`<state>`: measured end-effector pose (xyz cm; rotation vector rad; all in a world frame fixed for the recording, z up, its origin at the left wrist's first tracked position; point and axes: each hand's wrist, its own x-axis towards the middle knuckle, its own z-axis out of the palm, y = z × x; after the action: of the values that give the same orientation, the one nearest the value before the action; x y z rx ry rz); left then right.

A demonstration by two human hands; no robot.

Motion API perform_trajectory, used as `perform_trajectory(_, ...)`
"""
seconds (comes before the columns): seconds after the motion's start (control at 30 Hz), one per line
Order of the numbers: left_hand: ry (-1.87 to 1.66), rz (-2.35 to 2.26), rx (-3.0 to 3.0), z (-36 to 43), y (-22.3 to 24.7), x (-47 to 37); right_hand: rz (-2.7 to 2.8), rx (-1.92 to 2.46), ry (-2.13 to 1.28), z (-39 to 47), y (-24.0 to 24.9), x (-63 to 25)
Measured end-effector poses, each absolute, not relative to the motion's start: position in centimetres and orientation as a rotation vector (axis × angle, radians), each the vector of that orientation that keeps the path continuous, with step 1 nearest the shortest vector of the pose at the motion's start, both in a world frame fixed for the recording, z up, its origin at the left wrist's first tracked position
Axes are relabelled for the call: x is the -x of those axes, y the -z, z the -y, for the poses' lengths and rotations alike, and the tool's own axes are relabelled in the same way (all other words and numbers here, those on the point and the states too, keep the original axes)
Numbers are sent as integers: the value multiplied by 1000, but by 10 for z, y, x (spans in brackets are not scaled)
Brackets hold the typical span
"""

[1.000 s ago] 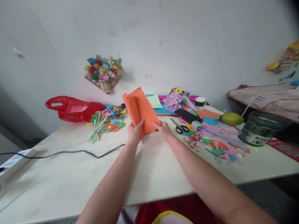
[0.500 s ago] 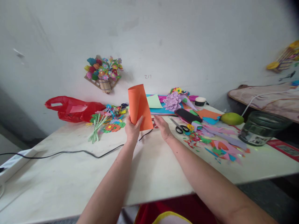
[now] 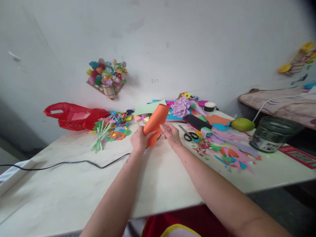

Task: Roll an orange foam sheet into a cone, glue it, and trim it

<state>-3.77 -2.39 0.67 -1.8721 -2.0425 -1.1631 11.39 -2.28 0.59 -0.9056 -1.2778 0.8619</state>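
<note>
An orange sheet [image 3: 156, 119], curled over into a loose roll, is held up above the middle of the table, its top leaning to the right. My left hand [image 3: 139, 140] grips its lower left side. At the sheet's right edge, my right hand [image 3: 172, 134] has its thumb and fingers pinched on the sheet. Black-handled scissors [image 3: 189, 135] lie just right of my right hand. Green stems [image 3: 100, 136] and foam flowers [image 3: 118, 135] are to the left of my left hand. Behind the roll lies a pale green sheet [image 3: 148, 108].
A red plastic bag [image 3: 76, 115] lies at the back left, and a black cable [image 3: 93, 162] crosses the table's left side. Right of the scissors are coloured scraps [image 3: 234, 158], a black phone-like object [image 3: 197, 122], a green fruit [image 3: 243, 124] and a glass jar [image 3: 271, 135].
The orange sheet has gone from upright to leaning right and is lower. My right hand, apart from it before with fingers stretched, now pinches its right edge.
</note>
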Motion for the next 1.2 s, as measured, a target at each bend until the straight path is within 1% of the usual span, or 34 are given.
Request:
perform_trajectory(0.13,1060,1919,1903,24,-8,42,1145,859,-834,19,-12,-119)
perform_trajectory(0.27,895,1946,1894,25,-12,46,1089,817,-587,15,-19,-132)
perform_trajectory(0.4,721,1980,1918,27,-16,48,1260,739,-357,14,-24,-141)
perform_trajectory(0.5,670,1997,1936,28,-18,47,1424,752,-229,14,-24,-142)
perform_trajectory(0.6,659,1999,1956,28,-19,47,1454,801,-148,14,-23,-140)
perform_trajectory(0.73,685,1958,1985,28,-17,48,1393,808,-175,12,-23,-141)
perform_trajectory(0.93,692,1926,2014,27,-16,55,1344,782,-383,6,-23,-148)
perform_trajectory(1.2,680,1908,2053,27,-17,56,1360,798,-367,-1,-19,-152)
